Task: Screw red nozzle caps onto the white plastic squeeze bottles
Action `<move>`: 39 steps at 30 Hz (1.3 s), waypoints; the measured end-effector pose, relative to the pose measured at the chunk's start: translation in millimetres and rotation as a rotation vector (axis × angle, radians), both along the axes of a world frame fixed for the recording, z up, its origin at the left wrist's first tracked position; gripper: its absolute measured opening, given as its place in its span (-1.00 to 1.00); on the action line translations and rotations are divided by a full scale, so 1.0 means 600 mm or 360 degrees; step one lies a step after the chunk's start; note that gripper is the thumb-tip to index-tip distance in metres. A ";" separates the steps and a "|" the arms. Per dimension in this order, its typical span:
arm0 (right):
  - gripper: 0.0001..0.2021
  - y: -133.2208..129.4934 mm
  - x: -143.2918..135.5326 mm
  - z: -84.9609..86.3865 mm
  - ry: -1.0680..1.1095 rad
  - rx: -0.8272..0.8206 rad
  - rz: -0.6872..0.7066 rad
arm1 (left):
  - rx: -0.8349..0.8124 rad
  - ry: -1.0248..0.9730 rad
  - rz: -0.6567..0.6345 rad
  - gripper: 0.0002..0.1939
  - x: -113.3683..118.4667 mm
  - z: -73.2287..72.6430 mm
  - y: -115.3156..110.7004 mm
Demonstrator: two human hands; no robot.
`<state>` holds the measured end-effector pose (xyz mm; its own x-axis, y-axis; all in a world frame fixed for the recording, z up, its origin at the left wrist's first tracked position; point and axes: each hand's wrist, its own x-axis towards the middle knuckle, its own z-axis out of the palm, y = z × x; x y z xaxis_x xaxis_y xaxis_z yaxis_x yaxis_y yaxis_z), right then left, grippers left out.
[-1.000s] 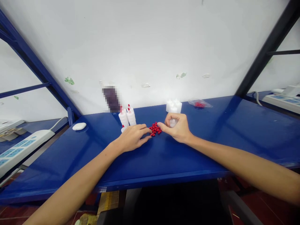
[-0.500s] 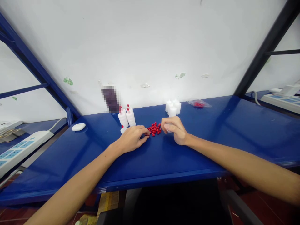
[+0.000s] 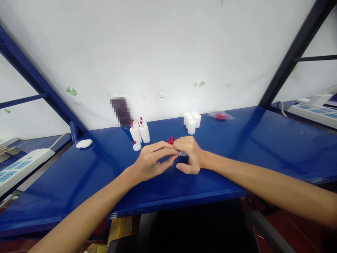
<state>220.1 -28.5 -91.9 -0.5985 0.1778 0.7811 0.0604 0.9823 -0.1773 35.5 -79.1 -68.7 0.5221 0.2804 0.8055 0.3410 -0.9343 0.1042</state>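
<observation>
Both hands meet over the blue table (image 3: pixel 237 165): the right hand (image 3: pixel 191 154) is curled around a small white bottle (image 3: pixel 182 153), and the left hand (image 3: pixel 152 161) pinches at its top. Capped bottles (image 3: pixel 139 133) stand behind to the left, uncapped bottles (image 3: pixel 192 121) and loose red caps (image 3: pixel 171 140) remain.

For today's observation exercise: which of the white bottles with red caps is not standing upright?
The small bottle nearest the left hand. It lies low on the table, apart from the standing capped bottles behind it.
</observation>
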 end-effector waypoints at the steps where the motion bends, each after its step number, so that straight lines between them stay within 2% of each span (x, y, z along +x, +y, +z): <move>1: -0.71 0.000 -0.002 -0.002 -0.0034 0.0003 -0.0030 | 0.0015 0.0027 -0.0007 -0.79 0.000 -0.001 0.000; 7: -0.73 -0.006 -0.005 -0.003 -0.0158 -0.0081 -0.0153 | 0.0029 0.0181 0.0020 -0.82 -0.006 -0.006 0.001; 26: -0.80 -0.018 -0.009 0.007 -0.0286 -0.0229 -0.0347 | 0.0321 0.0392 0.0210 -0.81 -0.016 -0.005 -0.003; 35: -0.91 -0.021 -0.007 0.014 -0.0311 -0.0284 -0.0209 | 0.0210 0.0244 0.0138 -0.68 -0.011 -0.019 0.003; 39: -0.94 -0.020 -0.004 0.016 -0.0322 -0.0277 -0.0132 | 0.0242 0.0243 0.0115 -0.69 -0.007 -0.023 0.004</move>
